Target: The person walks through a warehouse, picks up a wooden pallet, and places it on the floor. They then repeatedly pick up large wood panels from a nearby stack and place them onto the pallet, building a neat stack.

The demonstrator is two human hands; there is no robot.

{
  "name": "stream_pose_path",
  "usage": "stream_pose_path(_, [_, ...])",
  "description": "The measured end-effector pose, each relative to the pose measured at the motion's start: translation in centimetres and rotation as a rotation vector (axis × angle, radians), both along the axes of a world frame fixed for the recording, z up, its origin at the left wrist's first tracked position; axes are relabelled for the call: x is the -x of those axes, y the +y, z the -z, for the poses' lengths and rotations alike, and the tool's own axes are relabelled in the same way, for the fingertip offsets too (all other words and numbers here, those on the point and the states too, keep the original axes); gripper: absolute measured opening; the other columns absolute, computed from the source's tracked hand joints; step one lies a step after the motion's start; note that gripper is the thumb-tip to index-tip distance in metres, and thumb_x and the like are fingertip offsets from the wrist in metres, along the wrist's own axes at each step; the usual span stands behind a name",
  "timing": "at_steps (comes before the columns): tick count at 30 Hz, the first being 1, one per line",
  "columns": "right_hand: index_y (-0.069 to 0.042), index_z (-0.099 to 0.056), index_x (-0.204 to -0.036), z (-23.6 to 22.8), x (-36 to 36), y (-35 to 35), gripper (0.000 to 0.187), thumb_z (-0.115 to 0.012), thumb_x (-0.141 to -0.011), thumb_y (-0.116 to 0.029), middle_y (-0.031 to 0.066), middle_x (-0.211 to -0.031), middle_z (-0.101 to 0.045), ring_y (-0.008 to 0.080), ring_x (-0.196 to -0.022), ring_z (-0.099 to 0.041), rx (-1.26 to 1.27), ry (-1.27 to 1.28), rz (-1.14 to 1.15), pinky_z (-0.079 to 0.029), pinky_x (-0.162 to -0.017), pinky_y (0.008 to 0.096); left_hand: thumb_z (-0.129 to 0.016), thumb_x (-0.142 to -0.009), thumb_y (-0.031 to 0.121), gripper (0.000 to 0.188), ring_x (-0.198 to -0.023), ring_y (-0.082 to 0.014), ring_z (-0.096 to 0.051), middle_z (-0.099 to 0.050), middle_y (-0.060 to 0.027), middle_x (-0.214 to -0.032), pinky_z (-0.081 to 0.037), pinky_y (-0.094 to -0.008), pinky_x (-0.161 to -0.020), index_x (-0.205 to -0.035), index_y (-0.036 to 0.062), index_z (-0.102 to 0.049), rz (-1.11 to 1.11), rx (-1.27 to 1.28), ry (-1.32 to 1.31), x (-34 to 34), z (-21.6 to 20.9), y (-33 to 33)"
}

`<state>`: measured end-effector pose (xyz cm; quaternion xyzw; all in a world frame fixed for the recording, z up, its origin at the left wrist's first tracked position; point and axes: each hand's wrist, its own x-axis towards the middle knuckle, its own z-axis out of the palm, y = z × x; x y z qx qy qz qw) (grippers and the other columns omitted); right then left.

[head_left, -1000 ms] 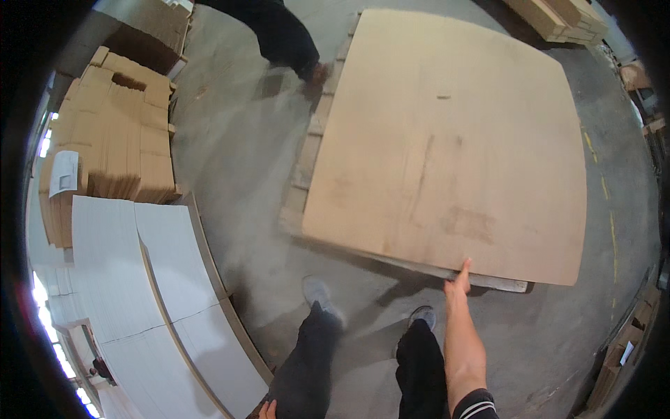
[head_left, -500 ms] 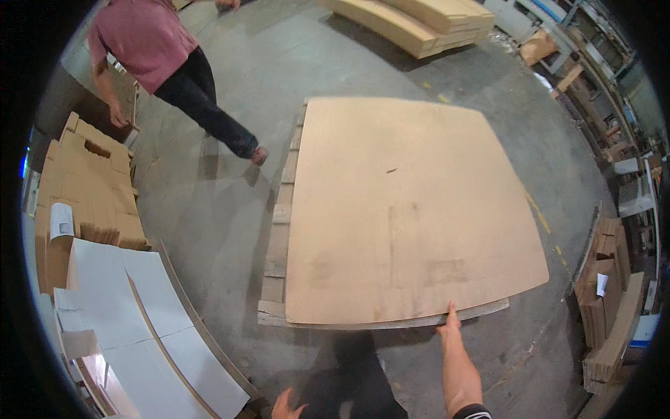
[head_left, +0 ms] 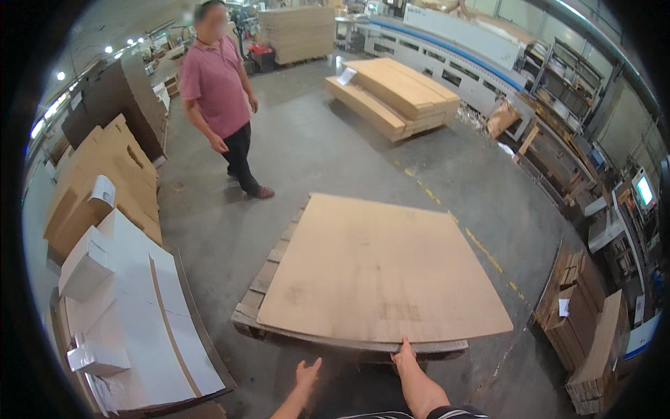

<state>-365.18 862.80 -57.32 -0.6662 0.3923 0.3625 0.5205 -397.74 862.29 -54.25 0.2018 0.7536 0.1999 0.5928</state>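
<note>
A large tan fibreboard sheet (head_left: 370, 269) lies on a wooden pallet (head_left: 255, 297), whose slats show along the left side and front edge. At the sheet's near edge, my right hand (head_left: 403, 351) grips it with the thumb on top; the other fingers are hidden below. Lower left of it, my left hand (head_left: 307, 375) hangs in the air before the pallet, holding nothing, its fingers apart.
A person in a pink shirt (head_left: 216, 87) stands beyond the pallet at the left. Stacked boards (head_left: 398, 94) lie farther back. White sheets (head_left: 150, 307) and folded cardboard (head_left: 115, 167) line the left; more cardboard stacks (head_left: 576, 300) stand at the right.
My view has tilted up, so the sheet and pallet sit lower in it. My left hand has come up into fuller view. The person has turned toward the pallet. My right hand stays on the edge.
</note>
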Motion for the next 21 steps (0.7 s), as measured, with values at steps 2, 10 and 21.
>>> stream_pose_path(2, [-0.005,-0.046,-0.127,-1.5,-0.4,-2.4,0.064,-0.079,-0.078,-0.029,0.0131,-0.125,-0.056,0.0343,-0.104,-0.058,-0.067,-0.021,-0.002,-0.053,-0.076,0.0544,-0.079,-0.076,0.042,0.097,-0.108,-0.0325,-0.059,-0.052,-0.0203,-0.128,-0.053,-0.0399,-0.081,-0.145,0.0023,-0.023,-0.128,0.143,-0.114,-2.1,0.2,0.1])
stream_pose_path(10, [-0.006,-0.046,-0.126,-5.6,-4.5,-11.9,0.063,-0.079,-0.077,-0.027,0.0129,-0.118,-0.06,0.0339,-0.097,-0.061,0.065,-0.012,-0.034,-0.054,-0.071,0.0551,-0.079,-0.078,0.031,0.086,-0.124,-0.0352,-0.043,-0.038,-0.0154,-0.141,-0.032,-0.0609,-0.102,-0.141,0.0039,-0.027,-0.856,-0.022,-0.471,-12.9,-3.9,-4.2])
stream_pose_path(21, [-0.004,-0.052,-0.118,-11.9,-10.6,-10.6,0.049,-0.076,-0.077,-0.018,0.0144,-0.117,-0.057,0.0346,-0.101,-0.057,-0.202,0.049,-0.141,-0.05,-0.071,0.0578,-0.08,-0.072,0.019,0.07,-0.105,-0.0319,-0.057,-0.053,-0.019,-0.127,-0.05,-0.0438,-0.086,-0.126,-0.008,-0.044,-0.732,-0.082,0.034,-18.7,-11.0,-2.8])
